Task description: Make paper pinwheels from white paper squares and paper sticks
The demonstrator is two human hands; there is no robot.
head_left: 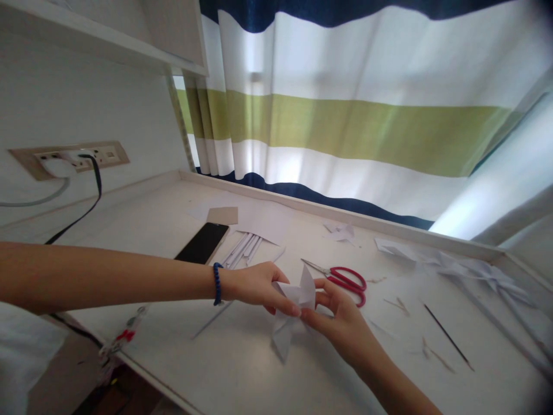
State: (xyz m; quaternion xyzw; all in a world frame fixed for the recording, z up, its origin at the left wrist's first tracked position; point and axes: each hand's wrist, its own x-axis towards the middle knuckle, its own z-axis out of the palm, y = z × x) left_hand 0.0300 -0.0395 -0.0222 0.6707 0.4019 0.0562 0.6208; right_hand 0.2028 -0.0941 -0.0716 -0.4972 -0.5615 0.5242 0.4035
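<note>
Both hands meet over the white desk (242, 369) and hold a folded white paper pinwheel (294, 314). My left hand (254, 285), with a blue bead bracelet at the wrist, pinches the pinwheel's left side between thumb and fingers. My right hand (341, 320) comes from the lower right, its fingers closed on the pinwheel's right side and centre. One paper blade hangs down toward the desk.
Red-handled scissors (345, 278) lie just behind my right hand. A black phone (202, 243), rolled paper sticks (244, 249), paper sheets, scraps and a thin dark stick (447, 336) lie around. More paper pinwheels (475, 270) rest at the right. Striped curtain behind; wall socket with cables at left.
</note>
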